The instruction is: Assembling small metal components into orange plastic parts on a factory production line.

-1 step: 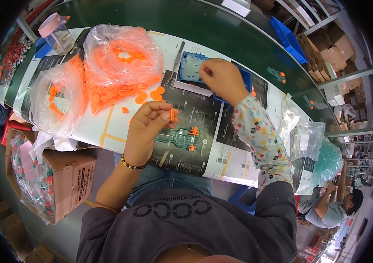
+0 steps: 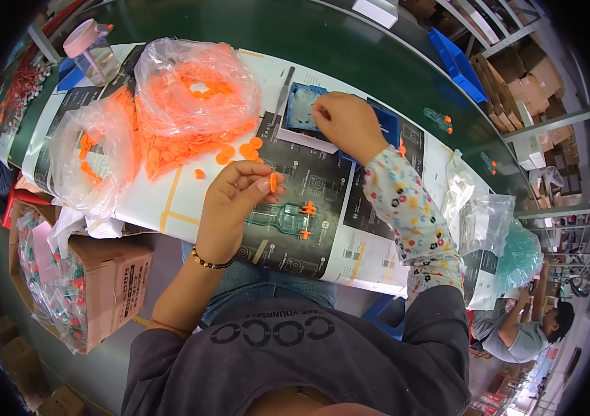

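My left hand (image 2: 236,191) pinches a small orange plastic disc (image 2: 273,183) between thumb and fingers, holding it up above the table. Under and beside it lies a clear green plastic toy car body (image 2: 288,220) with orange wheels at its right end. My right hand (image 2: 347,121), in a flowered sleeve, is over a blue tray (image 2: 295,93) that holds whitish, small contents. Its thumb and forefinger are closed together at the tray's right side; whatever they may hold is too small to make out. Loose orange discs (image 2: 250,150) lie beyond my left hand.
A large clear bag (image 2: 194,90) and a smaller bag (image 2: 87,156) of orange discs stand at left, near a pink-lidded bottle (image 2: 90,52). A second blue tray (image 2: 386,123) is behind my right hand. Two green pieces (image 2: 438,119) lie far right. A carton (image 2: 118,284) stands lower left.
My right hand has shifted very slightly left over the blue tray. The left hand still holds the orange disc in almost the same place.
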Demonstrator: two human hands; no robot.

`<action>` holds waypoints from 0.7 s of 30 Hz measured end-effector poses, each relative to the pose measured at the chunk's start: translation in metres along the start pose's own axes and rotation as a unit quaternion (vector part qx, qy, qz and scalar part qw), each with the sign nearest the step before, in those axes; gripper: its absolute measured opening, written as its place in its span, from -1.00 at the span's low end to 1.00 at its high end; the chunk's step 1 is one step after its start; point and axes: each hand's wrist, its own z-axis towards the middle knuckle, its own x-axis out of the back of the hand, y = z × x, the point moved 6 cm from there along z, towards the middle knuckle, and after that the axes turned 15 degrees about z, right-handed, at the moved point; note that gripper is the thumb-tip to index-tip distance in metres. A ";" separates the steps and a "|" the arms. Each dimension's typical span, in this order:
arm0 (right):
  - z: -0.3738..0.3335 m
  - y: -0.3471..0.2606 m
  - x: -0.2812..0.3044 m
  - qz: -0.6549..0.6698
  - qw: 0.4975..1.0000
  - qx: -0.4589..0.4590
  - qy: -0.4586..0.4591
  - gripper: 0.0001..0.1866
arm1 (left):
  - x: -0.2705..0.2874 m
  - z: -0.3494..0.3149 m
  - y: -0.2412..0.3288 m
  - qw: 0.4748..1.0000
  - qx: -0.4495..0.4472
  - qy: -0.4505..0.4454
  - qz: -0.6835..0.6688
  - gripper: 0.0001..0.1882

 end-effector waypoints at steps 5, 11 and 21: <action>0.013 -0.001 -0.025 -0.109 0.993 0.031 -0.045 -0.86 | 0.015 -0.003 0.003 0.999 -0.006 0.014 -0.037 -0.80; -0.024 -0.051 0.020 0.137 0.987 0.008 0.080 -0.95 | 0.013 0.006 0.003 0.993 0.007 0.001 -0.117 -0.82; -0.069 -0.117 0.035 0.291 0.952 0.011 0.093 -0.92 | -0.018 0.003 -0.003 0.974 0.028 -0.086 -0.207 -0.84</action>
